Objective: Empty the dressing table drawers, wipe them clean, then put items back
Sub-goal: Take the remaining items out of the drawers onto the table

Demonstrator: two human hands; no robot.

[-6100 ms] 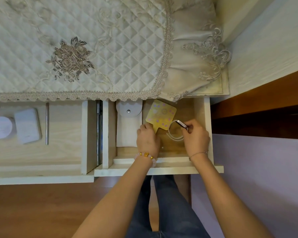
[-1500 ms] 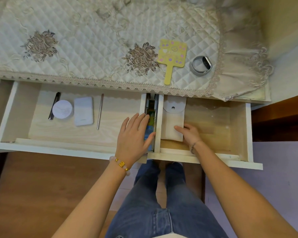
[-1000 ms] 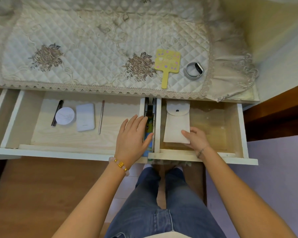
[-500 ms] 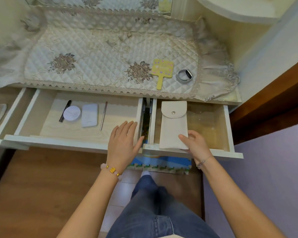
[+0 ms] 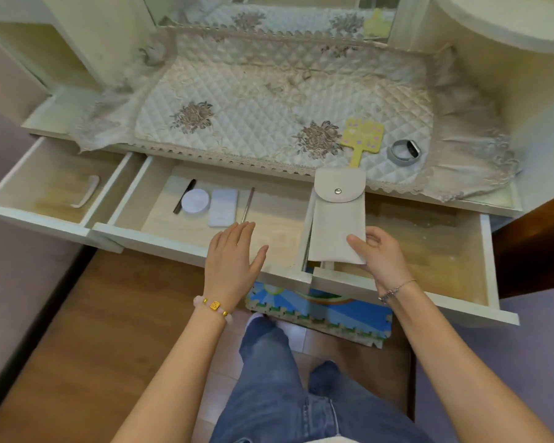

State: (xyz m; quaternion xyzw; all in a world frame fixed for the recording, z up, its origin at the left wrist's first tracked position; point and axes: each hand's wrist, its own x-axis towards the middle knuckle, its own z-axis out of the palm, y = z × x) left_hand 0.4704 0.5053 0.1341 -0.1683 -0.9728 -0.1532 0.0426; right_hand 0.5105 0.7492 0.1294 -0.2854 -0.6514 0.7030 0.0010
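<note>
Beige fabric with a snap flap at its far end: the pouch [image 5: 338, 219] is hanging above the left side of the right drawer [image 5: 483, 260], and its flap is overlapping the lace hem of the quilted cloth [image 5: 253, 100] on the tabletop. My right grip [image 5: 383, 259] is pinching the pouch's near corner, with the thumb on top and the fingers curling beneath. My left grip [image 5: 234, 260] is hovering just left of the pouch, flat and holding nothing, with straight fingers over the front of the middle drawer [image 5: 279, 219]. I cannot tell whether it is touching the wood.

Farther left of the pouch, a thin stick [image 5: 247, 204], a flat white case [image 5: 223, 207], a round white compact [image 5: 195, 201] and a dark pencil [image 5: 184, 196] are lying in that middle drawer. Farthest left of the pouch, the left drawer [image 5: 45, 187] is standing open with a curved white piece [image 5: 85, 196] inside. Just beyond the pouch, a yellow hand mirror [image 5: 362, 139] and a grey band [image 5: 403, 149] are resting on the cloth. Nearer than the pouch, a blue foam mat [image 5: 320, 314] is showing on the floor.
</note>
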